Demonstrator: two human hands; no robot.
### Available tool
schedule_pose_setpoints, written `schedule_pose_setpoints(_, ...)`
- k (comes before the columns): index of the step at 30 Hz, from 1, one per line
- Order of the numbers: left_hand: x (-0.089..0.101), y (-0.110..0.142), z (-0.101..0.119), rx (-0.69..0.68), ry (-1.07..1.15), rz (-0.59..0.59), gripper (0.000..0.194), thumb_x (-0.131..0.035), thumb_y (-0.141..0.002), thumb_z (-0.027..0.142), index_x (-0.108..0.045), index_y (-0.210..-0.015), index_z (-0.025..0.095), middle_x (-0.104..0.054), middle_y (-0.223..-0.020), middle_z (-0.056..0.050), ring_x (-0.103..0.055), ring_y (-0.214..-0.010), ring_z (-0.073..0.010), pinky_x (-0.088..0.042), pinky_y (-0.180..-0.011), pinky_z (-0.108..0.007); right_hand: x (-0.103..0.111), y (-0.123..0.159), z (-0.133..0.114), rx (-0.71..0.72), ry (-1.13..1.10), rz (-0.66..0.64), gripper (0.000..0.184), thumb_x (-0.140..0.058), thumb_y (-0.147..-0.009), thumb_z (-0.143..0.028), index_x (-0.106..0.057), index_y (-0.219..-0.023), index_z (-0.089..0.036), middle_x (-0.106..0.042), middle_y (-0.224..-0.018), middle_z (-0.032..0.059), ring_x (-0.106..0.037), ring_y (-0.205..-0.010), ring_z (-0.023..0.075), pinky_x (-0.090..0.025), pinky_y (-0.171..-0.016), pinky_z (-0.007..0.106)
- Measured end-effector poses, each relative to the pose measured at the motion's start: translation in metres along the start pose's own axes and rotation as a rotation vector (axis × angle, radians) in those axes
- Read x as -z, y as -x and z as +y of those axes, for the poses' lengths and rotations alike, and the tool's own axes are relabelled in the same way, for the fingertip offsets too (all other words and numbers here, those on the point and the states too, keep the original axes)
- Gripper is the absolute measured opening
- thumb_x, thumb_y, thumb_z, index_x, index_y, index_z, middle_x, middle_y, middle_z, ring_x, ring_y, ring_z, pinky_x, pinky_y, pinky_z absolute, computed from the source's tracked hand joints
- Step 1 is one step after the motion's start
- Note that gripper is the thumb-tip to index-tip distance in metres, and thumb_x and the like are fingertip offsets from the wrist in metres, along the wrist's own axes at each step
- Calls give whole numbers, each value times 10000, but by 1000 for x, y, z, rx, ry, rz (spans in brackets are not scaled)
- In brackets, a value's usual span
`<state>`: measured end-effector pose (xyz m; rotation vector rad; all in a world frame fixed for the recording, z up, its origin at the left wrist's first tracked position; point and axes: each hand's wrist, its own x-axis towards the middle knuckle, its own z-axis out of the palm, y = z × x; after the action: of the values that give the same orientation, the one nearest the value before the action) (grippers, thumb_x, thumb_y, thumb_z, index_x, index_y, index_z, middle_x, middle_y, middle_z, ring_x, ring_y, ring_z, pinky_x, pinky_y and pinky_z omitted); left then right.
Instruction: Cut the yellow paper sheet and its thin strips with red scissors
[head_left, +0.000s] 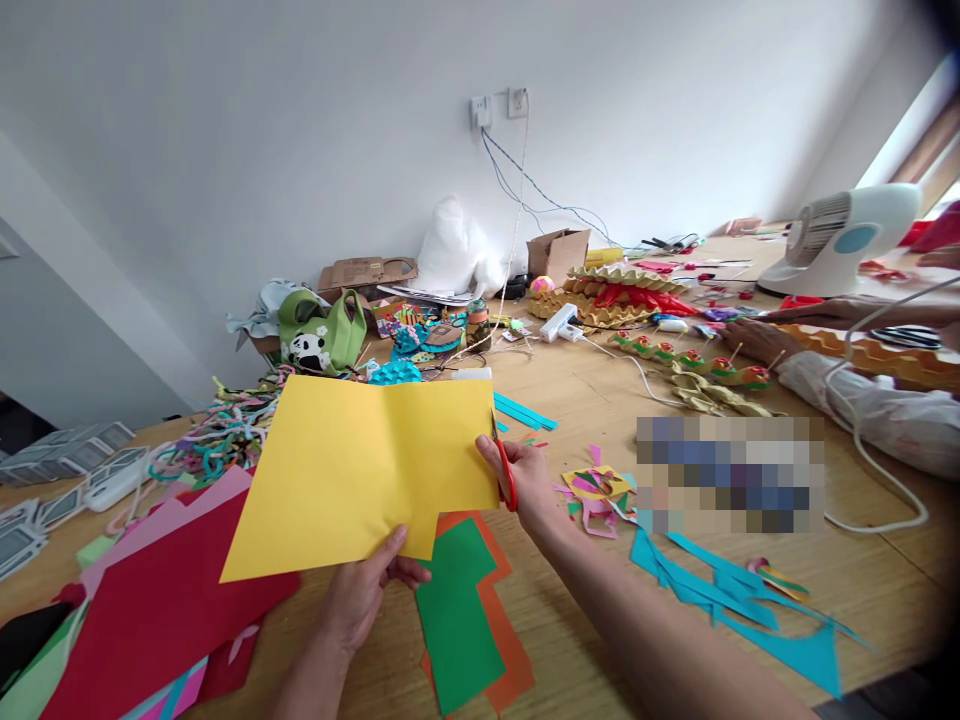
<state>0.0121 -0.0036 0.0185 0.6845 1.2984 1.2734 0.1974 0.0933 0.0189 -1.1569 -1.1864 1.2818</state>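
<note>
Yellow paper (352, 470) is held up over the worktop (585, 650), lower right corner notched. Left hand (367, 585): grip pinched on its bottom edge, thumb on top. Right hand (521, 475): grip closed round red scissors (508, 478) at the right edge; can't tell blade gap. Reads as mid-trim; next move calls for a steady sheet and lined-up blades. Green paper (454, 600) on orange paper (517, 655) below; blue scraps (795, 640) off right.
</note>
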Motion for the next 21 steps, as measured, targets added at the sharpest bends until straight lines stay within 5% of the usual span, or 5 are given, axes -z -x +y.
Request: schedule_pose_setpoints(21,-1,2,-1,1,-13,-3,365,-766,-592,361,-604,-821,128,-651,-561,-12,-626,-484,-195,-437,-478,-283,-4,5,-2,-3,-41,33,543,-587,-642,-683,-554,-543,-150,-583,-484,41,-511,-425,135,-290,-371,218)
